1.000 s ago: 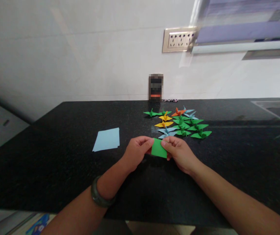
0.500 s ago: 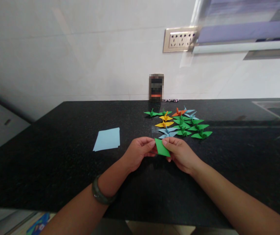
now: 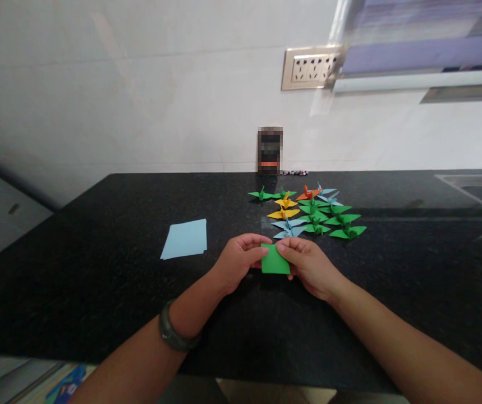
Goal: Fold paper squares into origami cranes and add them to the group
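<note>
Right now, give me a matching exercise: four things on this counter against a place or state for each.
Things:
1. green paper
2. light blue sheets
3. paper cranes
4. dark box

Places or states:
A. upright against the wall
B. lying flat, left of the left hand
C. pinched between both hands, the right hand too
D. clustered behind the hands

Pairs: 1-C, 2-B, 3-D, 4-A

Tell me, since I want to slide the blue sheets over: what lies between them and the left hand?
Nothing: in the head view only bare black counter separates the blue sheets from the left hand, which holds the green paper.
</note>
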A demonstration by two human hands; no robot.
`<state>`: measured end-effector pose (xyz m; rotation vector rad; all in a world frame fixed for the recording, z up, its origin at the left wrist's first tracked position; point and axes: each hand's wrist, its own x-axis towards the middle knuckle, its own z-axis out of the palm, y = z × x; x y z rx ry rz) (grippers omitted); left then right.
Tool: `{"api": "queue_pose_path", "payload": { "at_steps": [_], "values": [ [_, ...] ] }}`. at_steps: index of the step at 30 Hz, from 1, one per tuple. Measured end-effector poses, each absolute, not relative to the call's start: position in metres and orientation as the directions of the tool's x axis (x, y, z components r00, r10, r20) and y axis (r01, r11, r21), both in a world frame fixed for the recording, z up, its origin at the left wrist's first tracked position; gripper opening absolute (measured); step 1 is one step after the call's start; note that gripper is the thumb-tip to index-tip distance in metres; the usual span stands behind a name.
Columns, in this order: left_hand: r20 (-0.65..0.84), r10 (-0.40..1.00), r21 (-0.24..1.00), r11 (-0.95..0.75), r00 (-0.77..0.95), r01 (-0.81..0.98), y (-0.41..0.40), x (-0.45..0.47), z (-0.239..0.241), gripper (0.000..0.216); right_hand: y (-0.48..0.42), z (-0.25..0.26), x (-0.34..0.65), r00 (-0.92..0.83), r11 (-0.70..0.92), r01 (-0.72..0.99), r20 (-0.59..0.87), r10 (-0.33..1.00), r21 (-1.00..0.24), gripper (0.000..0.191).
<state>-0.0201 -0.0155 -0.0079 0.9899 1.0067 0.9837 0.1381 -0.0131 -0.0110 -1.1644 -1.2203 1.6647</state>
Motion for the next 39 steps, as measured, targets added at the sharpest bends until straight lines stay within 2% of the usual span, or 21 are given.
{"api": "queue_pose_path", "payload": {
  "at_steps": [4,6,12,13,15,17,19,30,33,36,39],
  "values": [
    [-0.154,0.978,0.988,0.151,0.14,0.031,-0.015,-0.019,-0.007,0.024,-0.015,-0.007,0.139,-0.297,-0.128,0.142,-0.166,0.941,-0.982,0.032],
    [-0.157,0.981,0.985,0.146,0.116,0.094,-0.015,-0.019,-0.006,0.024,-0.015,-0.005,0.139,-0.27,-0.068,0.188,-0.118,0.956,-0.98,0.031],
    [-0.106,0.994,0.975,0.105,-0.005,0.198,-0.014,-0.018,-0.009,0.02,-0.018,-0.004,0.135,-0.321,-0.183,0.077,-0.198,0.926,-0.98,0.029],
    [-0.119,0.993,0.98,0.117,0.002,0.161,-0.014,-0.018,-0.009,0.022,-0.017,-0.004,0.135,-0.33,-0.211,0.053,-0.217,0.919,-0.976,0.028],
    [-0.187,0.979,0.982,0.19,0.084,-0.024,-0.013,-0.019,-0.01,0.028,-0.015,-0.005,0.136,-0.314,-0.272,-0.022,-0.252,0.915,-0.962,0.024],
    [-0.235,0.95,0.932,0.28,0.206,-0.231,-0.013,-0.019,-0.01,0.031,-0.012,-0.007,0.138,-0.27,-0.313,-0.116,-0.273,0.923,-0.943,0.021],
    [-0.241,0.929,0.885,0.329,0.28,-0.33,-0.014,-0.019,-0.009,0.031,-0.009,-0.009,0.14,-0.243,-0.317,-0.171,-0.272,0.931,-0.933,0.019],
    [-0.235,0.93,0.873,0.33,0.284,-0.358,-0.015,-0.019,-0.007,0.024,-0.007,-0.011,0.141,-0.226,-0.298,-0.16,-0.259,0.939,-0.941,0.019],
    [-0.238,0.945,0.921,0.293,0.224,-0.257,-0.016,-0.018,-0.005,0.021,-0.007,-0.012,0.14,-0.212,-0.264,-0.104,-0.238,0.948,-0.959,0.019],
    [-0.196,0.97,0.971,0.212,0.144,-0.111,-0.016,-0.017,-0.003,0.017,-0.009,-0.011,0.14,-0.219,-0.189,0.048,-0.195,0.956,-0.981,0.02],
    [-0.15,0.984,0.989,0.15,0.099,0.007,-0.015,-0.018,-0.003,0.014,-0.012,-0.006,0.142,-0.258,0.02,0.237,-0.043,0.965,-0.971,0.028]
  ]
}}
